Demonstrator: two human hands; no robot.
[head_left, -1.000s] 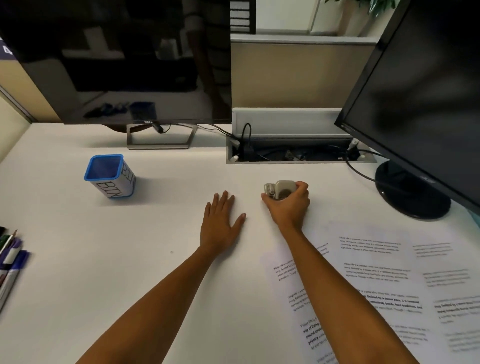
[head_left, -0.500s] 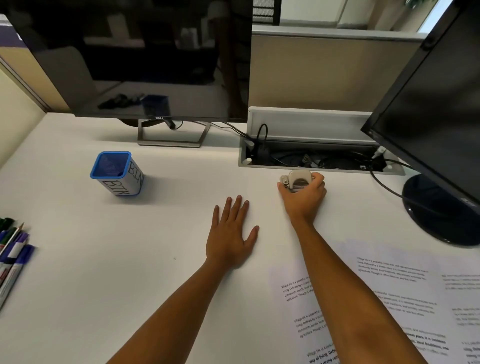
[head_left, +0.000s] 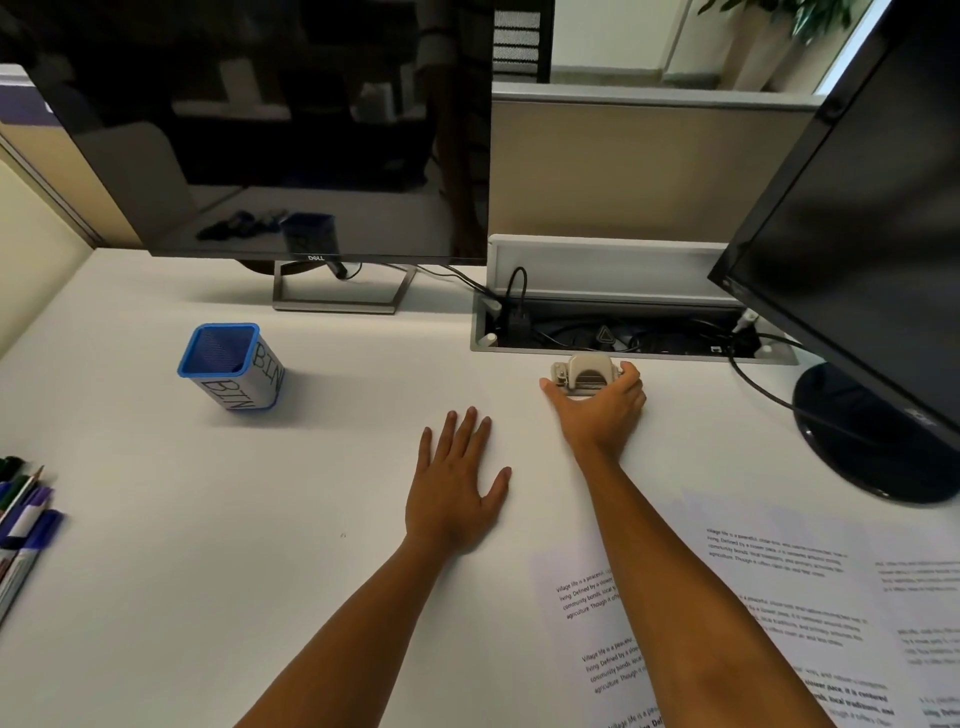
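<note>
The small beige hole punch (head_left: 586, 375) (grey metal at its left end) sits flat on the tabletop near the far edge, held by the right hand (head_left: 602, 415).

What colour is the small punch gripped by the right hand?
The punch is pale beige with silvery metal parts; the head view shows it.

1. I see a white desk (head_left: 156, 571) running under the left hand (head_left: 457, 499) and the right hand (head_left: 602, 415), evenly lit, with soft shadows.
2. Beyond the left hand stands a dark monitor (head_left: 285, 130) on a grey frame foot.
3. Just past the right hand, an open cable tray (head_left: 597, 270) is sunk into the desk.
4. To the right of that hand is a second black screen (head_left: 857, 234) on a round base.
5. Behind both hands runs a beige partition (head_left: 623, 171); over it I see a pale wall and a plant (head_left: 769, 15).
6. Far to the left of the left hand is a cream side panel (head_left: 31, 249).
</note>
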